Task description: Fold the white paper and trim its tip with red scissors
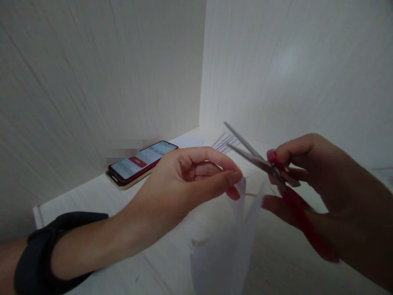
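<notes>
Between the thumb and fingers of my left hand (196,180) is pinched the top of a white sheet of paper (217,262). The sheet hangs down toward the bottom of the view, split at its top into two strips. My right hand (310,180) holds a pair of scissors (254,159) with red handles, its fingers bent around them. Their metal blades are parted and point up and left, just above and right of my left fingertips. The right thumb is close to the right-hand strip; whether it touches the paper I cannot tell.
A phone with a lit screen (141,162) lies on a second, pale-edged phone (118,182) behind my left hand. Thin strips of paper (222,143) lie near the corner, beside a flat white sheet (188,139). Two pale walls (123,73) meet behind the white tabletop (92,192).
</notes>
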Demonstrator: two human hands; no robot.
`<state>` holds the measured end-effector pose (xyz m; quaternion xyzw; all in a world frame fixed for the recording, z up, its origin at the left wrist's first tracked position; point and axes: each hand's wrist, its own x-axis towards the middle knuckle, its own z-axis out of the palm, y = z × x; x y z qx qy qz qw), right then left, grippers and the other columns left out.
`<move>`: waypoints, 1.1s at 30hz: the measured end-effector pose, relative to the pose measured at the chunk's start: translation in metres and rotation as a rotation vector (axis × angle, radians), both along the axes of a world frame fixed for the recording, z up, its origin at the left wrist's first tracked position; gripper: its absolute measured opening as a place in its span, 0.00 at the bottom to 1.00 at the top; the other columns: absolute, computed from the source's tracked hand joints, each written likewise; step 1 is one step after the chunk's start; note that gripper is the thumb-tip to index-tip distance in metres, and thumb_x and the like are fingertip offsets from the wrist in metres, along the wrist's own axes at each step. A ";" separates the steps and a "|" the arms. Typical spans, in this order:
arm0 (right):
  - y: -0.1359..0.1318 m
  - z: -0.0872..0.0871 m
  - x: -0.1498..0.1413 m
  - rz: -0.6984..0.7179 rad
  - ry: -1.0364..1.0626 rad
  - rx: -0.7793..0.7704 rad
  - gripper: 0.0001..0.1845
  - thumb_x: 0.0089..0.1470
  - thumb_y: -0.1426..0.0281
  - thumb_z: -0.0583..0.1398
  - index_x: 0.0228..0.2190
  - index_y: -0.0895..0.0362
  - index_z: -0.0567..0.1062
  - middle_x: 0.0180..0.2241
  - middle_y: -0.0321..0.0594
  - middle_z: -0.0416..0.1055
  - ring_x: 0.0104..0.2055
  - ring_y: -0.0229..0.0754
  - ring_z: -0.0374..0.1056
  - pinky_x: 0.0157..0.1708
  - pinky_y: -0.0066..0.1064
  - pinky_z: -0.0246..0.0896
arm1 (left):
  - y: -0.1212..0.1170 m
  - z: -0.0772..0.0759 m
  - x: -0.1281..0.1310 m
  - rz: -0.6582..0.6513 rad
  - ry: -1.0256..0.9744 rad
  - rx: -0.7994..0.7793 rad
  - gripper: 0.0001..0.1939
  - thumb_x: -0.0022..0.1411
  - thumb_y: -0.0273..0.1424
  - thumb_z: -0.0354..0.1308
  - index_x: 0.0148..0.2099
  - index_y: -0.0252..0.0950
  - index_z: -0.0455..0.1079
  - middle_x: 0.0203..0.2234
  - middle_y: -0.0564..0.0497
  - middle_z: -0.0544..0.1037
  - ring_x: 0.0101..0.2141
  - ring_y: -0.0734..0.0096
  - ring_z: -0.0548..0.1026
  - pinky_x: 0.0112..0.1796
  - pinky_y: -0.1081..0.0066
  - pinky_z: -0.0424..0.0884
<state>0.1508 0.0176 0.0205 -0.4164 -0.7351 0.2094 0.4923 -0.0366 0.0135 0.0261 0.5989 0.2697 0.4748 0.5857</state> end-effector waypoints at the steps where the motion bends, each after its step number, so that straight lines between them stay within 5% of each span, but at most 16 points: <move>1: 0.000 0.001 0.001 0.044 0.032 -0.032 0.19 0.47 0.54 0.65 0.32 0.54 0.68 0.30 0.38 0.69 0.35 0.41 0.69 0.33 0.29 0.71 | 0.000 0.000 0.000 -0.001 0.007 -0.004 0.05 0.59 0.27 0.61 0.31 0.38 0.76 0.24 0.60 0.78 0.28 0.87 0.75 0.32 0.90 0.70; 6: 0.001 0.000 -0.005 0.274 0.248 -0.123 0.15 0.41 0.67 0.69 0.30 0.53 0.68 0.30 0.31 0.69 0.33 0.35 0.70 0.29 0.20 0.71 | -0.002 0.000 0.001 0.031 0.096 -0.009 0.03 0.58 0.27 0.62 0.33 0.38 0.77 0.26 0.58 0.80 0.29 0.86 0.76 0.32 0.90 0.70; 10: -0.001 0.001 -0.013 0.301 0.293 -0.076 0.14 0.40 0.77 0.66 0.28 0.54 0.68 0.28 0.29 0.71 0.29 0.31 0.69 0.28 0.12 0.67 | -0.002 0.000 0.001 0.036 0.120 -0.011 0.02 0.58 0.28 0.63 0.32 0.38 0.77 0.25 0.57 0.80 0.29 0.84 0.76 0.32 0.88 0.71; 18: -0.002 0.002 -0.014 0.269 0.331 -0.171 0.12 0.38 0.75 0.65 0.28 0.54 0.69 0.26 0.30 0.70 0.20 0.30 0.64 0.21 0.17 0.67 | -0.001 0.001 0.001 0.037 0.162 0.041 0.05 0.59 0.27 0.61 0.30 0.37 0.75 0.24 0.60 0.78 0.29 0.87 0.74 0.32 0.90 0.70; 33: -0.001 -0.002 -0.009 0.338 0.348 -0.133 0.14 0.41 0.77 0.66 0.30 0.53 0.69 0.29 0.29 0.70 0.28 0.33 0.70 0.22 0.15 0.67 | -0.004 0.000 -0.003 0.110 0.254 0.171 0.03 0.57 0.26 0.62 0.32 0.39 0.77 0.26 0.59 0.78 0.30 0.85 0.76 0.33 0.88 0.71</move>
